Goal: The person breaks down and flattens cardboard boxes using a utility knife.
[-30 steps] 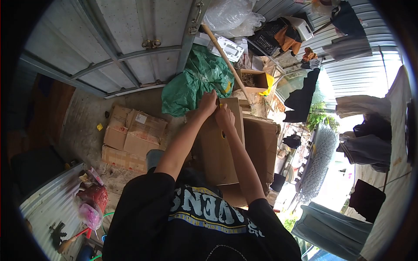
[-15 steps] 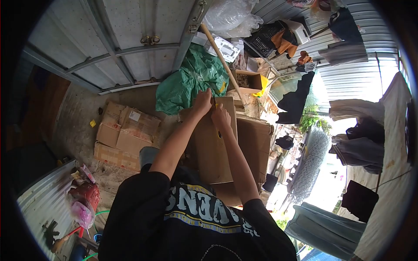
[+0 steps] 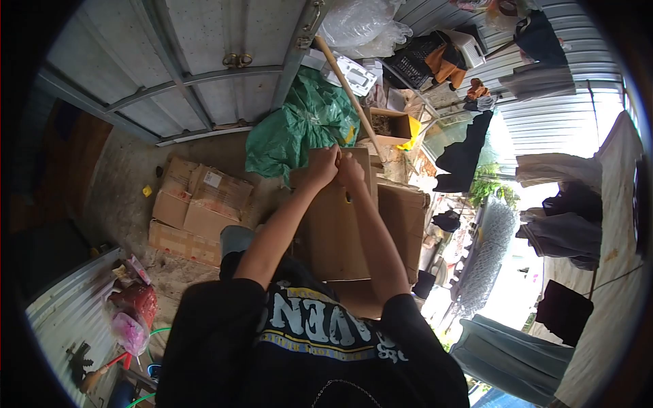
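A tall brown cardboard piece stands close in front of my body. At its far end my left hand is closed, and my right hand is closed right against it. What the fingers hold is too small to make out. A bit of yellow shows on the cardboard just below my right hand. Behind that piece, to the right, is a larger open cardboard box.
Flattened cartons lie on the concrete floor at left. A green plastic sheet and a wooden pole are beyond my hands. A metal door stands at upper left. Clothes hang at right.
My hands have come together at the far end of the cardboard; a gap was between them before. The yellow object near my right hand's fingers is now mostly hidden.
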The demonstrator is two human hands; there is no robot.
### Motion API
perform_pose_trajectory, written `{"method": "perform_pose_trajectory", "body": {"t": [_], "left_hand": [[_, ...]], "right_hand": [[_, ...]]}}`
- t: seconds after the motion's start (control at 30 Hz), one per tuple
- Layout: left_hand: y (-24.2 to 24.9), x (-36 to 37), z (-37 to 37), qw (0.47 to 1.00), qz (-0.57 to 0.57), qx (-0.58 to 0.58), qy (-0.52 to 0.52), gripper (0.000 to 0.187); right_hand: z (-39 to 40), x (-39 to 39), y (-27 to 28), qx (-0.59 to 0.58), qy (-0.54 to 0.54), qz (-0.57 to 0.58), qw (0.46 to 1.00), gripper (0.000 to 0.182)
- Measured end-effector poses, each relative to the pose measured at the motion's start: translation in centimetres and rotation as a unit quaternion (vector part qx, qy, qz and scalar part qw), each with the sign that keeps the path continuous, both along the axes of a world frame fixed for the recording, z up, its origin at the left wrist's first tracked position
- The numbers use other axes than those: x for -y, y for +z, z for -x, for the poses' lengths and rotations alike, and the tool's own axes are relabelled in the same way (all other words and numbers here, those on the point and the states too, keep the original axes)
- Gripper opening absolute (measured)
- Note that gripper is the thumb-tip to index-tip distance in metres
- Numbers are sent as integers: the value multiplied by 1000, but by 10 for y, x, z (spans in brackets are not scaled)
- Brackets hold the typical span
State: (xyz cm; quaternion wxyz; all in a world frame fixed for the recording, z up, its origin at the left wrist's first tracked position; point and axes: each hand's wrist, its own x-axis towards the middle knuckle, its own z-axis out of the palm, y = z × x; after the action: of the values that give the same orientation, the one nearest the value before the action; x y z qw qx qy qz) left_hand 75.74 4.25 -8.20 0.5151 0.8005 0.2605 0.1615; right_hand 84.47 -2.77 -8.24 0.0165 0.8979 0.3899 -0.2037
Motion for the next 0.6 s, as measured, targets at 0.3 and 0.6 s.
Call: {"method": "perform_pose_trajectory", "body": {"t": [0.3, 0.6], "left_hand": [[-42, -17, 14, 981, -167, -87, 38, 59], [-38, -38, -11, 989, -120, -78, -42, 49]], "right_hand": [[31, 40, 17, -90, -138, -79, 983, 28], [23, 69, 23, -99, -202, -113, 968, 26]]}}
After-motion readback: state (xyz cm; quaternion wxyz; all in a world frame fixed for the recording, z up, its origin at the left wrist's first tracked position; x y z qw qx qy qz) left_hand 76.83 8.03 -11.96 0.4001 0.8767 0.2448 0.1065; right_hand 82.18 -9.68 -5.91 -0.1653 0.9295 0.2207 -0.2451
